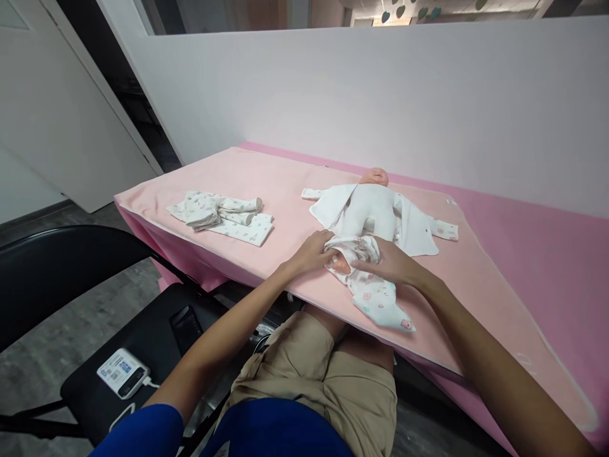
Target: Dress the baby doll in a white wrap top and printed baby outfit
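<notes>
A baby doll (375, 177) lies on its back on the pink-covered table, head toward the wall. Spread open under its white body is a white baby top (413, 228) with patterned cuffs. At the doll's legs, patterned baby pants (378, 298) are bunched around one foot, which shows pinkish in the opening. My left hand (314, 252) grips the left edge of the bunched waist. My right hand (392, 261) holds the other side, its thumb reaching into the opening. Exactly how far the legs go into the pants is hidden by the fabric and my hands.
Folded patterned baby clothes (223, 216) lie on the left of the pink blanket (285, 184). A black folding chair (157, 298) stands at the left, bearing a white power bank (122, 373) and a dark phone-like object (186, 327). A white wall (380, 95) rises behind the table.
</notes>
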A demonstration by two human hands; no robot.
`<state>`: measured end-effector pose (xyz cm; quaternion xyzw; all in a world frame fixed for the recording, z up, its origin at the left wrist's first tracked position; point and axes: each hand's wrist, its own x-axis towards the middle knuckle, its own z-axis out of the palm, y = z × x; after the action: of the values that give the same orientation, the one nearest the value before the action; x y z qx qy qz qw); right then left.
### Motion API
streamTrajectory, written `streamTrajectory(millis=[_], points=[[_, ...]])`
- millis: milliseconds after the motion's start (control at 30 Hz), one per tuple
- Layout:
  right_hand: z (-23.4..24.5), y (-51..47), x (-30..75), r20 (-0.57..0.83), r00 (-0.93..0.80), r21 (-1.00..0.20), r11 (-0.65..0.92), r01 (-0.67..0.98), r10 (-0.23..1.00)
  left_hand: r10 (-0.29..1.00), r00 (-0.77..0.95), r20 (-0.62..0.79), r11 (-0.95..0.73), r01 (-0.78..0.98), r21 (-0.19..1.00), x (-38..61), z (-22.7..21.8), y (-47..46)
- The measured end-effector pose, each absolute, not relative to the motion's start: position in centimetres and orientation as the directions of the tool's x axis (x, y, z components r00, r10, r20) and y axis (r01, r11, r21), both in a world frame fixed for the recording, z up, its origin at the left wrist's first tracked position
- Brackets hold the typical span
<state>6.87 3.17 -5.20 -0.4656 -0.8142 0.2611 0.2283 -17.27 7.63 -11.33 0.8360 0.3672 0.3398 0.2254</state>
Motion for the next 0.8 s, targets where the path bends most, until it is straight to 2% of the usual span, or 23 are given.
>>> streamTrajectory(millis=[167,367,433,567,733,800], points=[[-5.7,1.9,5.1,0.178,-0.459,-0.543,0.476,0.692,0.871,0.797,0.450,0.403,-0.593,0.458,0.662,-17.0,-11.5,7.0],[-6.1,3.1,7.4,0.153,-0.504,-0.633,0.476,0.611,0.850,0.773,0.492,0.399,-0.588,0.322,0.742,-17.6,-11.0,6.3],[-5.6,3.6,8.2,0.143,-0.502,-0.662,0.460,0.592,0.853,0.759,0.519,0.392,-0.612,0.366,0.701,-17.8,-11.0,6.3],[-4.6,4.2,9.5,0.175,-0.465,-0.677,0.449,0.583,0.868,0.738,0.585,0.336,-0.659,0.518,0.546,-18.3,-11.1,6.8],[-5.0,4.5,10.6,0.142,-0.488,-0.724,0.426,0.542,0.861,0.690,0.652,0.314,-0.717,0.556,0.421,-18.6,-10.8,7.7],[-5.6,4.3,10.3,0.145,-0.464,-0.721,0.415,0.555,0.874,0.696,0.646,0.314,-0.713,0.566,0.414,-18.4,-10.8,7.9]])
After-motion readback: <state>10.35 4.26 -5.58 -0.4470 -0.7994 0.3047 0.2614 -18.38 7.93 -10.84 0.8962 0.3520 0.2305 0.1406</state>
